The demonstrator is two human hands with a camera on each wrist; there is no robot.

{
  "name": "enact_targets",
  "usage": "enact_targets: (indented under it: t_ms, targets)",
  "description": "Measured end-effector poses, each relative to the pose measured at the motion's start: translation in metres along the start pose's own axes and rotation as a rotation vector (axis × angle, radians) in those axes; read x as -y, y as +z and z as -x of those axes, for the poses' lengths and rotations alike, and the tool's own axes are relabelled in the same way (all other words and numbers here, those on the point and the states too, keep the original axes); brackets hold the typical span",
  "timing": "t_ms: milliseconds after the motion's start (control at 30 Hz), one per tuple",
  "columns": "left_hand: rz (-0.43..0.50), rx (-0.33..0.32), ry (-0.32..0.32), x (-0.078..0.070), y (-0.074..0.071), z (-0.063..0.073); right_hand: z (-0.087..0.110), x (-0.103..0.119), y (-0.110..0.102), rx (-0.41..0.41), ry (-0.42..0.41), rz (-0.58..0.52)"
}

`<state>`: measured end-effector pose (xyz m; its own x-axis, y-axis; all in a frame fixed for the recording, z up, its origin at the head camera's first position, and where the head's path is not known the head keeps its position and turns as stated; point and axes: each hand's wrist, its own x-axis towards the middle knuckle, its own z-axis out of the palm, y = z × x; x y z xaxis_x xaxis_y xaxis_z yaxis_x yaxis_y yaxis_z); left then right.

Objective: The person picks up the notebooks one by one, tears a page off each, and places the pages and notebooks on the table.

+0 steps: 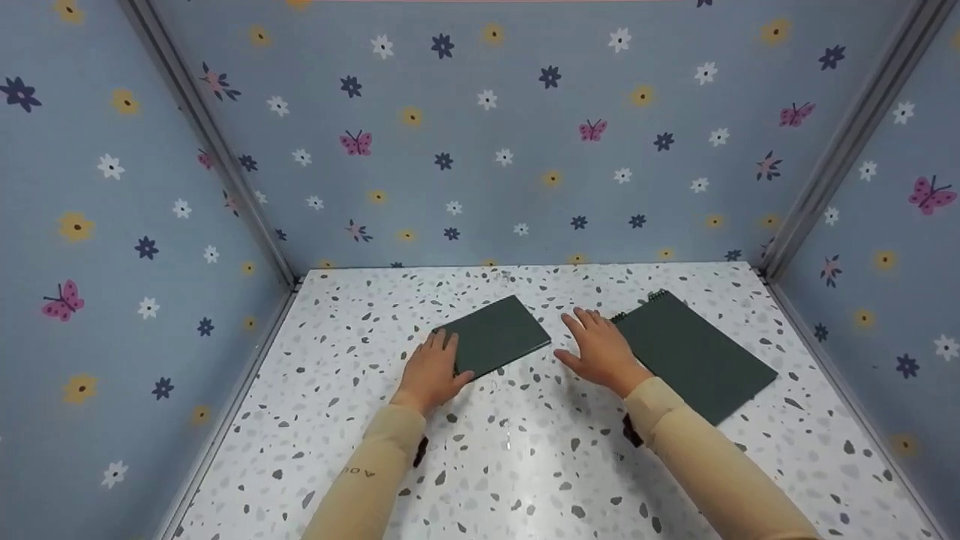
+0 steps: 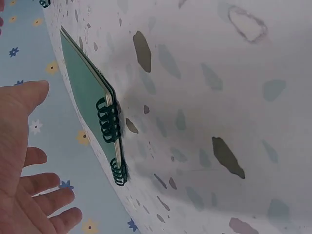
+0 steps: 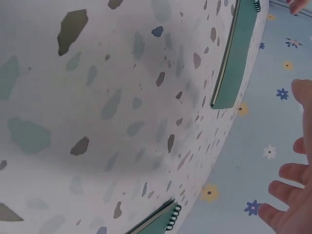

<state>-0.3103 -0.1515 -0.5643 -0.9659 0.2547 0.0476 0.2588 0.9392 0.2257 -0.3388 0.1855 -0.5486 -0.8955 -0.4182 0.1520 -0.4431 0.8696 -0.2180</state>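
Observation:
A dark green spiral notebook (image 1: 499,337) lies on the speckled table, left of middle. My left hand (image 1: 430,373) is over its left end in the head view. The left wrist view shows the notebook's dark coils (image 2: 109,122) and my left hand (image 2: 24,180) with fingers extended, apart from the cover. A second, larger-looking green spiral notebook (image 1: 697,352) lies to the right, coils at its upper left edge. My right hand (image 1: 600,349) hovers by that edge, fingers spread, holding nothing. In the right wrist view, both the left notebook (image 3: 237,58) and right notebook (image 3: 163,222) are partly visible.
The white speckled tabletop (image 1: 495,480) is closed in by a blue flowered back panel (image 1: 480,150) and side panels. Metal posts (image 1: 217,142) stand at the back corners. The two notebooks lie apart with tabletop between them.

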Motion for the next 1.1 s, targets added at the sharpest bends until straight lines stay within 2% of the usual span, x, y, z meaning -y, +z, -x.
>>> enact_targets:
  t_ms: [133,267,467,633,833,967,1100]
  targets:
    - [0.019,0.012,-0.006,-0.001,0.009,-0.002,-0.009,0.005,0.010,0.035,-0.006,0.000]
    - [0.025,0.048,-0.045,-0.001,0.019,-0.003,-0.016,0.010,0.021,0.090,0.016,-0.016]
    - [0.057,0.099,-0.099,0.000,0.026,-0.003,-0.028,0.020,0.037,0.162,0.070,-0.032]
    - [0.070,0.107,-0.079,0.000,0.028,-0.002,-0.031,0.030,0.052,0.205,0.123,-0.034]
    - [0.088,0.129,-0.042,0.001,0.028,-0.003,-0.030,0.039,0.069,0.270,0.147,-0.042]
    - [0.115,0.142,-0.028,0.000,0.024,-0.004,-0.030,0.039,0.071,0.266,0.159,-0.041]
    - [0.131,0.177,0.027,-0.002,0.020,-0.005,-0.030,0.035,0.072,0.261,0.179,-0.067]
